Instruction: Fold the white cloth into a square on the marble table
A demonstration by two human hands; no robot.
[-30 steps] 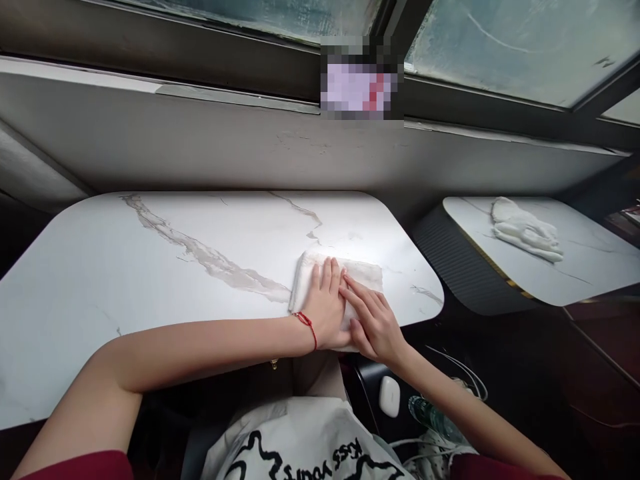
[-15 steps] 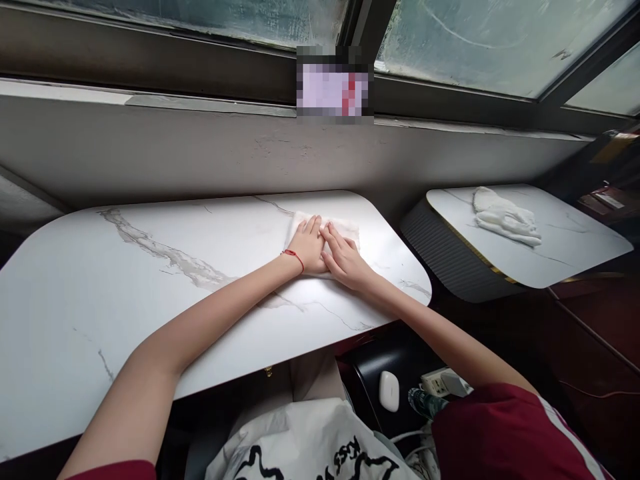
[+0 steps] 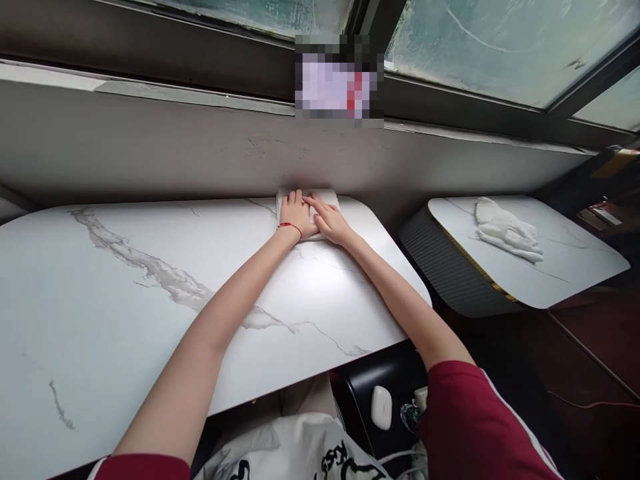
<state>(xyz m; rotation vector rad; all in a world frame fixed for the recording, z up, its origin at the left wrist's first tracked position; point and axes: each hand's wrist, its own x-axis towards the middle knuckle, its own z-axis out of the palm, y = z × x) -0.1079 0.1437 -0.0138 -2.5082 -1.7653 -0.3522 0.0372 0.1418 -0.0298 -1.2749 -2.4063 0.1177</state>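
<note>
A white cloth [image 3: 329,195] lies folded flat at the far edge of the white marble-patterned tabletop [image 3: 320,293], close against the wall. My left hand [image 3: 297,215], with a red string bracelet at the wrist, presses flat on its left part, fingers stretched forward. Beside it my right hand [image 3: 332,223] rests on the same cloth, fingers extended and pointing up-left, their tips touching or overlapping the left hand. Neither hand is wrapped around the cloth; both lie on top of it. Part of the cloth is hidden beneath the palms.
To the right stands a second marble-patterned table [image 3: 565,233] with a crumpled white cloth [image 3: 507,230] on it. Below the near edge, a white earbud case [image 3: 381,407] sits on a black surface [image 3: 367,373]. The wall [image 3: 200,147] and window frame [image 3: 225,67] bound the far side.
Both hands have pushed the cloth away from me, from the tabletop's middle to its far edge by the wall. My arms are stretched further forward.
</note>
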